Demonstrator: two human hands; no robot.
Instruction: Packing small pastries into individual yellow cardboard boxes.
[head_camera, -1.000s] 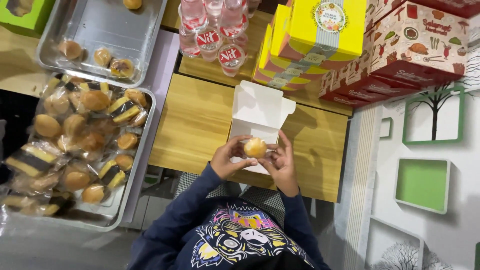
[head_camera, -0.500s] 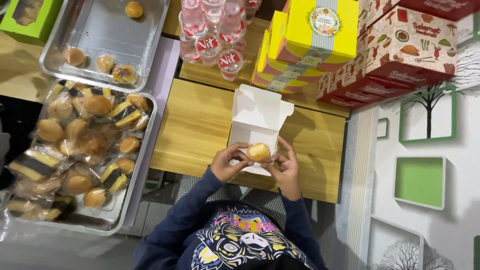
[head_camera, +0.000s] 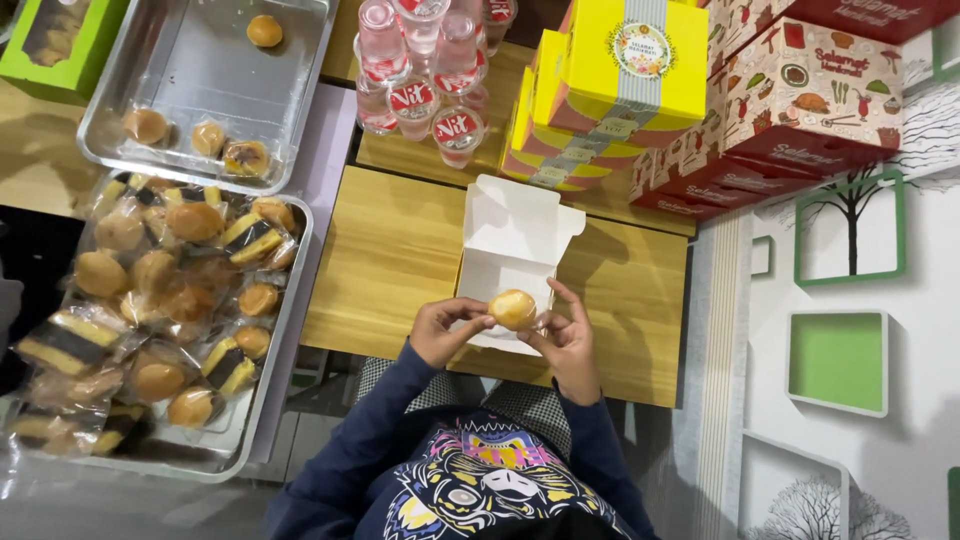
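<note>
Hands meet over a small wooden table (head_camera: 400, 260) as we look straight down: our left hand (head_camera: 445, 330) and right hand (head_camera: 565, 335) pinch one round golden bun (head_camera: 512, 309) between their fingertips, the bun sitting squarely between the two hands and raised just above the near edge of an open white cardboard box (head_camera: 515, 250). Both hands are curled in a light grip on the bun, left fingers at its left side, right fingers at its right and underside. The box lies with its lid flipped back, away from us, and its inside shows bare white. To our left, well apart from the hands, a steel tray (head_camera: 270, 400) is heaped with plastic-wrapped buns and sliced cakes; beyond it a second steel tray (head_camera: 200, 60) carries only a few buns. Past the box stand sealed cups of water (head_camera: 420, 80), a stack of yellow boxes (head_camera: 610, 80) and, to the right, red printed boxes (head_camera: 800, 100). Our dark blue sleeves (head_camera: 370, 430) frame the lower edge.
</note>
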